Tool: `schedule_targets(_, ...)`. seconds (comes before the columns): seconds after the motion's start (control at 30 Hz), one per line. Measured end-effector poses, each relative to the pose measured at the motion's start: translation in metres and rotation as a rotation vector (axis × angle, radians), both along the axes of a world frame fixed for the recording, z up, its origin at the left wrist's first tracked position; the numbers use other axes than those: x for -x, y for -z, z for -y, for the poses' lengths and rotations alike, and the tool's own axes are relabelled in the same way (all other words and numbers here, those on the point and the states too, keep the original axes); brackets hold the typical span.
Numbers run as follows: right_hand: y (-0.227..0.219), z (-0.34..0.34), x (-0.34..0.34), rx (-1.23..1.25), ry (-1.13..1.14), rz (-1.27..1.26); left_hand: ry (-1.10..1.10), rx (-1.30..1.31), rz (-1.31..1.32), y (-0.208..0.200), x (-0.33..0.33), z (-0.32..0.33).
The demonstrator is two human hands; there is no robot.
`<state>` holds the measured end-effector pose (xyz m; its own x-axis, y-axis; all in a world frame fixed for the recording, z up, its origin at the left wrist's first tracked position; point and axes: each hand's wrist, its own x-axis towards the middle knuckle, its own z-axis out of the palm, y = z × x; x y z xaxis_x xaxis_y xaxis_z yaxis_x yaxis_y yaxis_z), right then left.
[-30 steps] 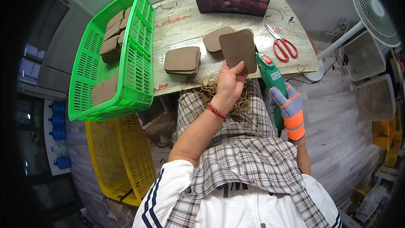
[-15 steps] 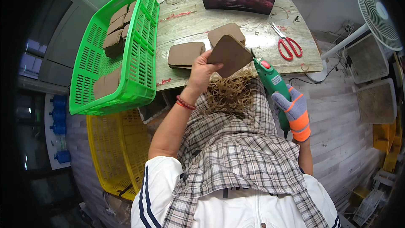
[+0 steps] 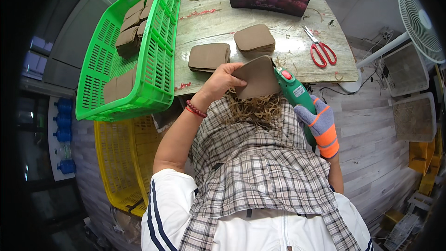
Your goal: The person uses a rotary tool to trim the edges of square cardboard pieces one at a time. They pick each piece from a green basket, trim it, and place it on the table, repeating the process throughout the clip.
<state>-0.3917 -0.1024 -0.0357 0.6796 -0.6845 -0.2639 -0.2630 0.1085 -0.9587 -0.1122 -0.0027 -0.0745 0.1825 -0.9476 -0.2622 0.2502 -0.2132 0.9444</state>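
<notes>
My left hand [image 3: 222, 82] pinches the left side of a thin brown square piece [image 3: 259, 81] with rounded corners, held above my lap. In my right hand [image 3: 320, 123], covered by a grey and orange glove, is a green handheld electric cutter [image 3: 294, 89] with a red switch. The cutter's head meets the piece's right edge near its upper corner. Curly brown trimmings [image 3: 253, 113] lie heaped on my checked apron [image 3: 260, 162] beneath the piece. Beyond my hands, two brown stacks, a left stack [image 3: 209, 56] and a right stack [image 3: 254, 37], rest on the table.
Red-handled scissors [image 3: 323, 55] lie on the table [image 3: 204, 23] at right. A dark box [image 3: 269, 2] of stacked brown pieces stands at the back. At left, a green crate [image 3: 160, 65] holds more pieces above a yellow crate [image 3: 114, 167]. A white fan [image 3: 420, 23] stands right.
The brown piece has turned and moved down, from a corner pointing up to a flatter edge on top. It no longer overlaps the right stack. The cutter stays at its right edge.
</notes>
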Motion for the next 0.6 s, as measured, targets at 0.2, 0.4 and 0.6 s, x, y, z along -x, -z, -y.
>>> schedule_targets(0.2, 0.005, 0.002, 0.0, -0.043, -0.003, 0.013, 0.068, -0.015, 0.133, -0.007, -0.003, -0.001)
schedule_targets(0.4, 0.004, 0.001, -0.001, -0.072, -0.045, 0.024, -0.115, 0.132, 0.477, -0.02, -0.027, -0.003)
schedule_targets(0.6, 0.006, 0.001, 0.0, -0.025, -0.13, -0.014, -0.238, 0.205, 0.188, -0.03, -0.031, 0.0)
